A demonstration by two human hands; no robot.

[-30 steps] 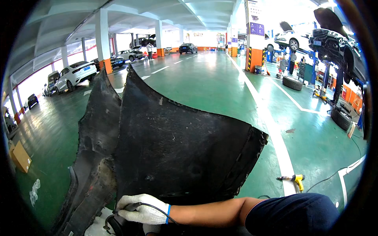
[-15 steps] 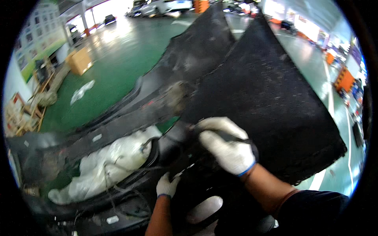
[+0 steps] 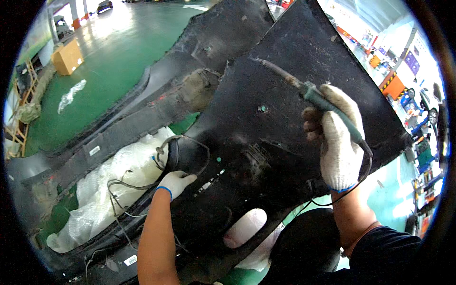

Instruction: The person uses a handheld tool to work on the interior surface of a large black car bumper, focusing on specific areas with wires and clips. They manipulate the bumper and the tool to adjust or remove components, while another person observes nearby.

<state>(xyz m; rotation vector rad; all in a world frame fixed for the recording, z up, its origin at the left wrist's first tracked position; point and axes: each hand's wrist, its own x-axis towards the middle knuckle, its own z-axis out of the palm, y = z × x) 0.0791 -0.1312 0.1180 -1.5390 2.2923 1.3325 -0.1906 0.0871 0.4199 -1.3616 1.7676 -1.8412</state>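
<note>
My right hand (image 3: 339,137), in a white knitted glove, is closed round the green handle of a soldering iron (image 3: 327,104). The iron's metal tip points up and left over the dark inner face of a large black car bumper (image 3: 285,142). Its cord hangs past my wrist. Lower left, my gloved left hand (image 3: 176,184) is closed on a black cable (image 3: 207,154) beside the bumper's opening, the cable looping up and round to the right. Where the fingers meet the cable is partly hidden. Right of that hand is a scuffed, roughened patch (image 3: 256,156).
Crumpled clear plastic wrap (image 3: 118,166) shows through the bumper's long opening, with loose wires across it. A second curved black panel section (image 3: 218,38) rises behind. On the green floor (image 3: 118,61) stand a cardboard box (image 3: 67,58) and a plastic scrap (image 3: 72,95). Orange barriers (image 3: 393,86) line the right.
My right hand has lifted up and right, bringing the soldering iron into clear sight. My left hand has moved up and left to the cable. The view has shifted.
</note>
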